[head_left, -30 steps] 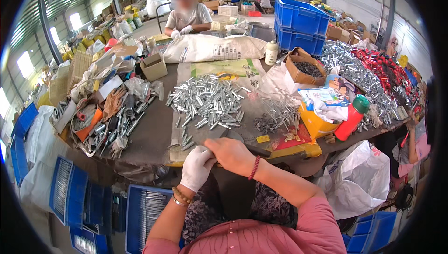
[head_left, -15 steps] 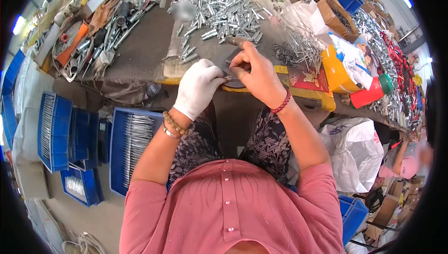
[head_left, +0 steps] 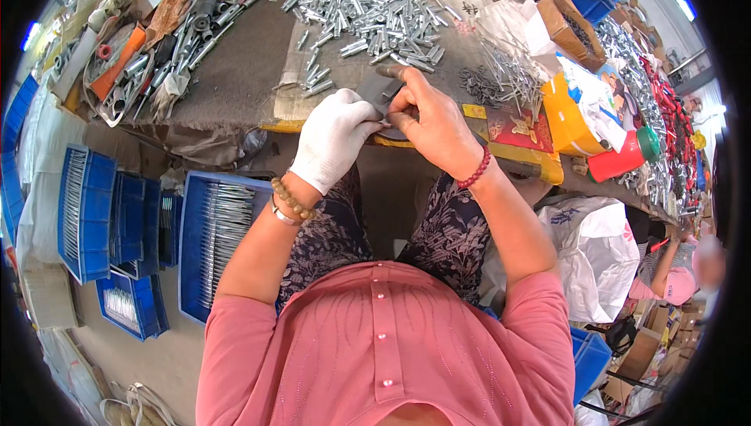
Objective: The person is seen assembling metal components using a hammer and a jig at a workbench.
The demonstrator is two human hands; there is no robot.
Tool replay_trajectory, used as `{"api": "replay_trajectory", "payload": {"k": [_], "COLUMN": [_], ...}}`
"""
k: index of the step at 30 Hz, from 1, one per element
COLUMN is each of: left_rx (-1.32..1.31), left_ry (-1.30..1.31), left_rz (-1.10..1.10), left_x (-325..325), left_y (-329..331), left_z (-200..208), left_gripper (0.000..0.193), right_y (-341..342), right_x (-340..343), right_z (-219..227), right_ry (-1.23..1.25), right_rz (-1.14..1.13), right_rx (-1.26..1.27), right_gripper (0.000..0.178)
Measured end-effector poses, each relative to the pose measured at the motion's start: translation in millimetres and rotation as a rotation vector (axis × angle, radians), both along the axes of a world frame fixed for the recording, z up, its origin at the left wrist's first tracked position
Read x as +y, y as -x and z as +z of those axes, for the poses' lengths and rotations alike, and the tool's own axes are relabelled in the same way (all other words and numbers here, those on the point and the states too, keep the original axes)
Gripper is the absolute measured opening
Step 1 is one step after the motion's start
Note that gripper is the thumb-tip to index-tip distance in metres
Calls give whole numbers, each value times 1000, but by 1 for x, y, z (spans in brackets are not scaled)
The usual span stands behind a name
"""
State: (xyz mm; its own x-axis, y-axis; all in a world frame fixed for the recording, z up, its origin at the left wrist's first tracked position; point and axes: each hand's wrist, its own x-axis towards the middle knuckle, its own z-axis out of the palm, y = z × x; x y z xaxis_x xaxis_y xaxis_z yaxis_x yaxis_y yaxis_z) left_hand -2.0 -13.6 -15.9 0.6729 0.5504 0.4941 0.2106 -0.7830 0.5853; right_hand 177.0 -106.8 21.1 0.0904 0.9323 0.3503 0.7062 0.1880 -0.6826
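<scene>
My left hand (head_left: pixel 336 135), in a white knit glove, is closed in a pinch at the near edge of the worktable. Close beside it, my bare right hand (head_left: pixel 440 127) also has its thumb and fingers pinched together, with the dark-tipped index finger stretched forward. Whatever small thing sits between the fingertips is too hidden to name. A dark grey flat-sided piece (head_left: pixel 377 88) stands just beyond the fingers. Past it lies a heap of shiny metal sleeves (head_left: pixel 368 15), a few of them loose near my left hand.
Thin metal pins (head_left: pixel 512 74) and small dark parts (head_left: pixel 481 86) lie to the right, near a yellow box (head_left: pixel 567 117) and a red bottle (head_left: pixel 614 164). Tools (head_left: pixel 125 66) crowd the left. Blue bins of metal rods (head_left: pixel 188 246) stand below left. Another person (head_left: pixel 673 277) works far right.
The view has shifted slightly. Both hands stay pinched close together at the table edge, and the grey piece beyond them shows more plainly.
</scene>
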Motion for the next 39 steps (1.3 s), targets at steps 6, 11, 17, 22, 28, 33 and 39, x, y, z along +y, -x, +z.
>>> {"api": "replay_trajectory", "payload": {"k": [6,11,17,22,28,33,39], "left_rx": [-24,-32,-16,20,17,-16,-9], "left_ry": [-5,-2,9,25,48,40,62], "left_rz": [-13,5,12,-7,-1,-18,-34], "left_x": [3,2,4,2,4,3,4], "left_y": [-2,-2,-3,-3,-1,-3,-1], "left_z": [-3,-3,-6,1,0,2,2], "left_gripper": [11,13,11,7,8,11,11], "right_y": [3,11,4,-28,-25,-15,-9], "right_x": [4,1,-7,-32,-47,-74,-81], "right_z": [0,3,-8,3,-1,14,9], "right_ry": [-133,-229,-247,-128,-128,-89,-104], "right_rz": [21,52,-55,-291,-276,-263,-210], "right_rx": [-228,-470,-414,-650,-423,-398,-448], "right_gripper": [44,43,43,41,36,32,31]}}
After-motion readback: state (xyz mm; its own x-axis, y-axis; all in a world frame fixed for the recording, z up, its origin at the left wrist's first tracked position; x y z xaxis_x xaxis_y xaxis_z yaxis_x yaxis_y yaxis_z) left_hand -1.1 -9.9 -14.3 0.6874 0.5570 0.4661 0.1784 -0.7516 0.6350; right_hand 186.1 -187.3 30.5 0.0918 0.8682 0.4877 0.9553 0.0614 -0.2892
